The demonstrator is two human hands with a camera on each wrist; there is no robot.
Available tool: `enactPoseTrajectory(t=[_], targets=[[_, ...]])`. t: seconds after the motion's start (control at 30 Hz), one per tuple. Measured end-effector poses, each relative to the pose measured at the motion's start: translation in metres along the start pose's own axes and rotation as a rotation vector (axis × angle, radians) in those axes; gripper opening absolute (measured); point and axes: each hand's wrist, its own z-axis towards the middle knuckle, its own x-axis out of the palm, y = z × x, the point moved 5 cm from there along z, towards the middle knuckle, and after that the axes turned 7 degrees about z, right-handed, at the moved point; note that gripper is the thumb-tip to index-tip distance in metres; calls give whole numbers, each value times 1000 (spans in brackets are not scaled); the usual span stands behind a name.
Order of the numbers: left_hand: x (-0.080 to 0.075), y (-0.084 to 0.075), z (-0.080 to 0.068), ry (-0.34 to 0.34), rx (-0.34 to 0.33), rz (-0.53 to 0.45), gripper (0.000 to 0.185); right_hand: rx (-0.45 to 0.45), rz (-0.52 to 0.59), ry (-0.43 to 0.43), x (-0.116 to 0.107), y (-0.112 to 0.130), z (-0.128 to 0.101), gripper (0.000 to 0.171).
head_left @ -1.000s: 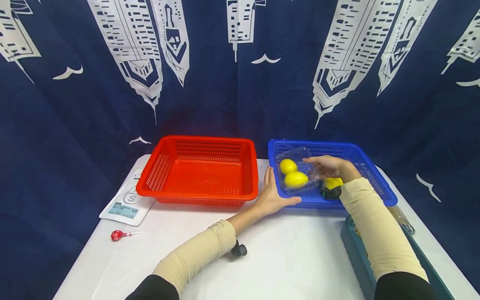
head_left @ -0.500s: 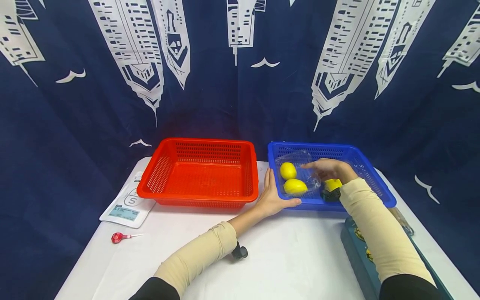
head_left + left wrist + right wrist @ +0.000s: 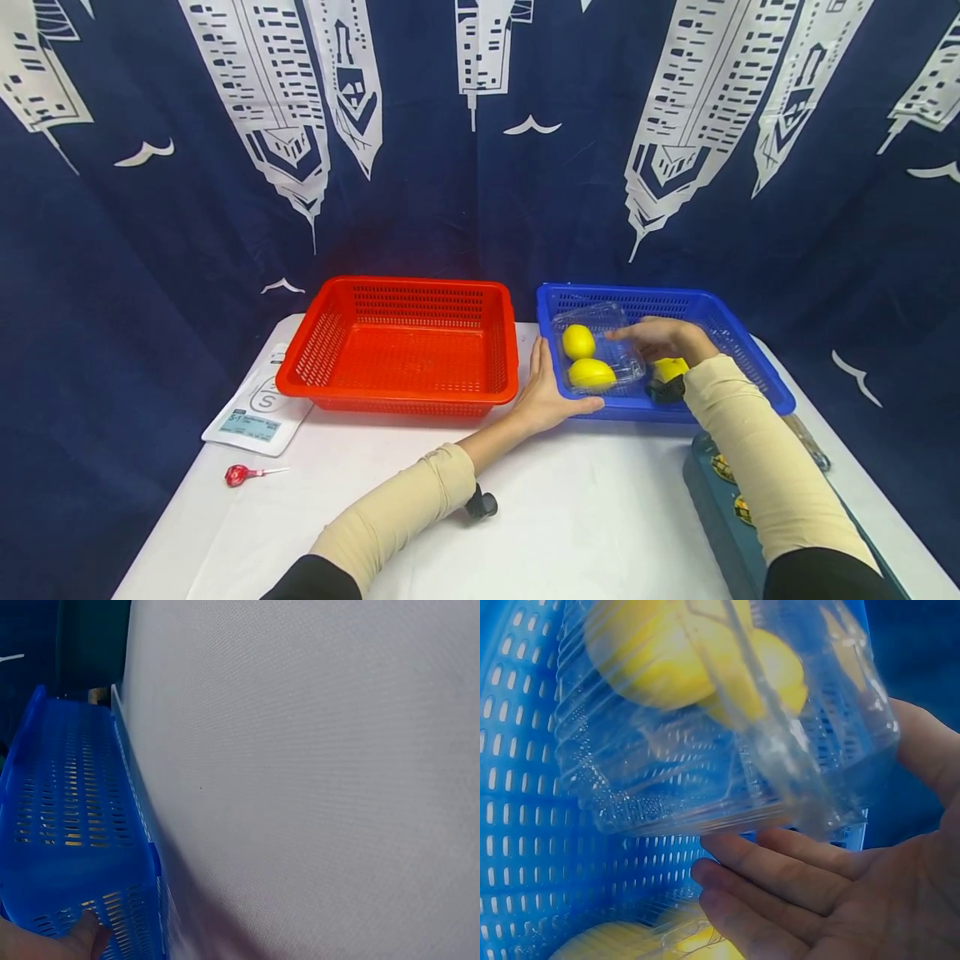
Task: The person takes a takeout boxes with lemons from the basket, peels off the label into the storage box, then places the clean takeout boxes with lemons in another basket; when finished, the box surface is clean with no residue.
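Observation:
In the head view my right hand [image 3: 663,337] is inside the blue basket [image 3: 716,304], holding the right end of a clear plastic box [image 3: 600,315]. Two lemons [image 3: 579,342] show through the box. From the right wrist view, the thumb lies against one side of the clear box [image 3: 705,772] and the fingers [image 3: 780,881] reach under its edge. My left hand [image 3: 543,400] rests against the basket's near left corner, fingers straight along the left wall and thumb along the front rim. The left wrist view catches only part of that hand [image 3: 64,941] beside the basket wall.
Another yellow item [image 3: 670,368] sits in the blue basket, partly hidden by the right wrist. A red basket [image 3: 397,400] stands to the left. Around it are a white pouch [image 3: 251,421], a lollipop [image 3: 237,475] and, under my right arm, a teal box [image 3: 723,508].
The clear box has sunk a little lower and flatter inside the blue basket, with the right hand staying at its end. The left hand keeps its place.

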Motion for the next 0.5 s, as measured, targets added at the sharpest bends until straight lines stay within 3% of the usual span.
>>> enactPoseTrajectory(t=[0.33,0.47,0.5], targets=[[-1,-1,0,-10,1,-2,130,-31,-25,10,1,2,-2,89],[0,0,0,-8,5,-3,130,-29,-13,-25,0,1,-1,70],[0,0,0,-9,5,0,130,-32,-10,-26,0,0,-1,72]])
